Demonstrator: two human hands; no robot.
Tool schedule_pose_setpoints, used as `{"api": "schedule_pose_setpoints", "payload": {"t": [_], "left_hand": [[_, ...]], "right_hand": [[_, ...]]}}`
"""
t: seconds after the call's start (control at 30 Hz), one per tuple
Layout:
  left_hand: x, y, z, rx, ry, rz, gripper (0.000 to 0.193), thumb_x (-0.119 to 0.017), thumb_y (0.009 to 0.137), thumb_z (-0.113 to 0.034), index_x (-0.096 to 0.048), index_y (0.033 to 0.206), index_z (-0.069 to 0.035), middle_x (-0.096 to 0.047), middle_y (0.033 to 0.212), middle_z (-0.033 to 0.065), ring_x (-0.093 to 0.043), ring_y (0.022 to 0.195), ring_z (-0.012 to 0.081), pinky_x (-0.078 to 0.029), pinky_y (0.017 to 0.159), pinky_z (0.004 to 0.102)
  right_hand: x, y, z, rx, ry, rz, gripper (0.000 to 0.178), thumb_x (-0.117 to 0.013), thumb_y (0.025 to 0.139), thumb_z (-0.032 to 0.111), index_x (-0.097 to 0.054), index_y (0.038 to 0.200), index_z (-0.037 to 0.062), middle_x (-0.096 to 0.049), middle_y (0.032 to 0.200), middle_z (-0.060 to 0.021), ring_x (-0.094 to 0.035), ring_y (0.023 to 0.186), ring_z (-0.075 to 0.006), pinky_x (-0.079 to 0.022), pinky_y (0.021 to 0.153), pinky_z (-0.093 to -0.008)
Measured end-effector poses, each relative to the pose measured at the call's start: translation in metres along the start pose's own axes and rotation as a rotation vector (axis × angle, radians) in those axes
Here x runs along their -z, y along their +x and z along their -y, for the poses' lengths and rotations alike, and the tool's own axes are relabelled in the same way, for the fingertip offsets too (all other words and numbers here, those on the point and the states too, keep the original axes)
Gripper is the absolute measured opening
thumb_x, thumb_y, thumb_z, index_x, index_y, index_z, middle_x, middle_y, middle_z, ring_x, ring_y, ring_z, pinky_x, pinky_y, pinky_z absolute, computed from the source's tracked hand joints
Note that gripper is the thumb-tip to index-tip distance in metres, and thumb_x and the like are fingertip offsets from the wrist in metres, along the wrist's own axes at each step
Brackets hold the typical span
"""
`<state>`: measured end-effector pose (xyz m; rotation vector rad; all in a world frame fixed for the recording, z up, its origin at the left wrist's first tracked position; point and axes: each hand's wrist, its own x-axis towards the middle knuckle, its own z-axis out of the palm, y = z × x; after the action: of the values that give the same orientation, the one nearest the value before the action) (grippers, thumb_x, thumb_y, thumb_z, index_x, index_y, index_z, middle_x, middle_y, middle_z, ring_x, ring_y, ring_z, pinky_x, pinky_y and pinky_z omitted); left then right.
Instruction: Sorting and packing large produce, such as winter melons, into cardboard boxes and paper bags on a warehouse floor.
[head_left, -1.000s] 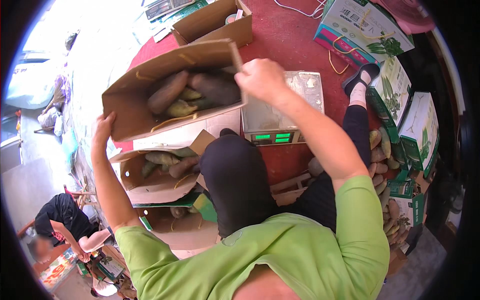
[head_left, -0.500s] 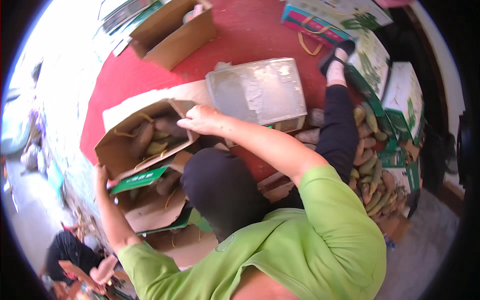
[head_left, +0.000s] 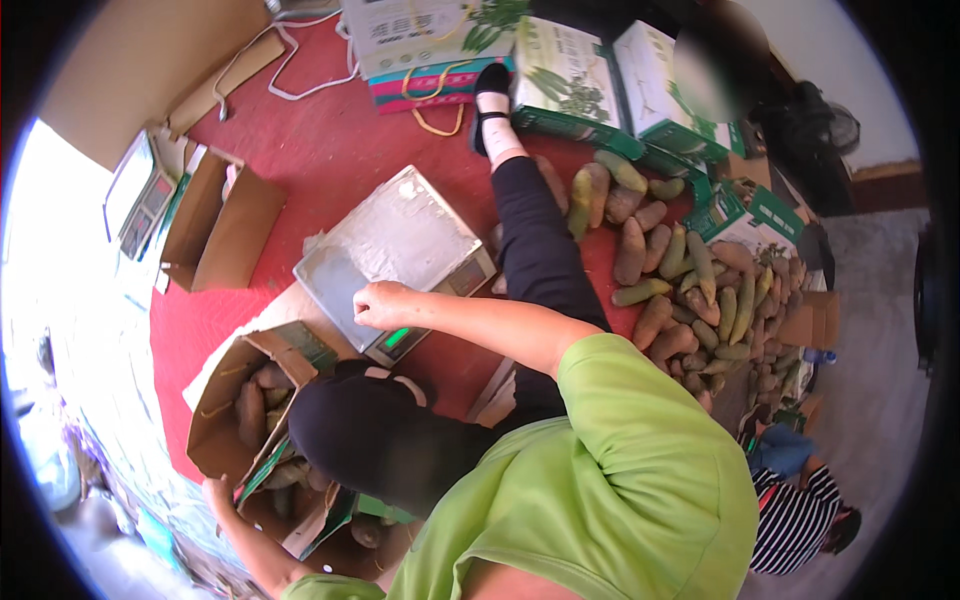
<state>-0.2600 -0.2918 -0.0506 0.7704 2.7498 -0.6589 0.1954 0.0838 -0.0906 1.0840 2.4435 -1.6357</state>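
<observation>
At the lower left, my left hand (head_left: 215,492) is closed at the near corner of an open cardboard carton (head_left: 213,425). Several long brownish vegetables (head_left: 252,412) lie inside that carton. My right hand (head_left: 383,305) is curled into a loose fist above the grey metal plate of a weighing scale (head_left: 415,232), with nothing visible in it. A green lit display (head_left: 398,337) shows on the scale's front, under my right forearm. Another open carton (head_left: 300,540) with vegetables in it stands nearer me, partly hidden by my knee.
A large pile of long brown and green vegetables (head_left: 690,300) spreads right of my outstretched leg (head_left: 545,235). White and green printed boxes (head_left: 565,80) stand at the back. A narrow open carton (head_left: 235,230) sits far left on the red floor. Another person (head_left: 795,520) is at lower right.
My right hand has let go of the carton's rim and moved over the scale. My left hand remains at the carton. The view has swung right, bringing more of the vegetable pile into sight.
</observation>
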Motion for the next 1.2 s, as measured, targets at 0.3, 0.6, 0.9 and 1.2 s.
{"api": "schedule_pose_setpoints", "payload": {"t": [0.3,0.6,0.9,1.2], "left_hand": [[0.118,-0.055,-0.142,-0.342,-0.685,-0.093,0.033,-0.062,0.085,-0.020,-0.063,0.106,0.005,-0.066,0.100,0.0213,-0.063,0.094,0.0247,-0.048,0.084,0.0341],[0.257,-0.236,-0.382,-0.952,-0.805,-0.032,0.032,-0.061,0.084,-0.013,-0.062,0.114,-0.001,-0.065,0.107,0.0165,-0.062,0.100,0.0267,-0.047,0.087,0.0347],[0.180,-0.235,-0.451,-1.061,-0.107,0.082,0.034,-0.065,0.080,-0.023,-0.064,0.109,-0.006,-0.067,0.098,0.0160,-0.062,0.094,0.0331,-0.048,0.084,0.0421],[0.168,-0.222,-0.478,-1.005,-0.140,0.277,0.038,-0.066,0.080,-0.026,-0.063,0.114,-0.011,-0.067,0.098,0.0157,-0.063,0.095,0.0330,-0.049,0.083,0.0425]], "right_hand": [[0.103,-0.075,-0.028,0.107,0.335,-0.271,0.019,-0.060,0.084,0.022,-0.064,0.084,0.0032,-0.064,0.069,-0.0040,-0.059,0.059,-0.0104,-0.048,0.057,-0.0281],[0.199,-0.166,-0.092,0.012,0.745,-0.703,0.012,-0.060,0.085,0.014,-0.064,0.085,0.0020,-0.062,0.071,-0.0045,-0.056,0.060,-0.0093,-0.046,0.054,-0.0228],[0.263,-0.264,-0.258,-0.445,0.791,-1.124,0.017,-0.061,0.084,0.015,-0.060,0.101,0.0117,-0.061,0.080,-0.0010,-0.057,0.063,-0.0087,-0.046,0.053,-0.0234],[0.331,-0.288,-0.318,-0.642,0.943,-1.439,0.069,-0.062,0.081,0.011,-0.027,0.140,0.0111,-0.056,0.102,-0.0073,-0.057,0.073,-0.0186,-0.047,0.059,-0.0368]]}}
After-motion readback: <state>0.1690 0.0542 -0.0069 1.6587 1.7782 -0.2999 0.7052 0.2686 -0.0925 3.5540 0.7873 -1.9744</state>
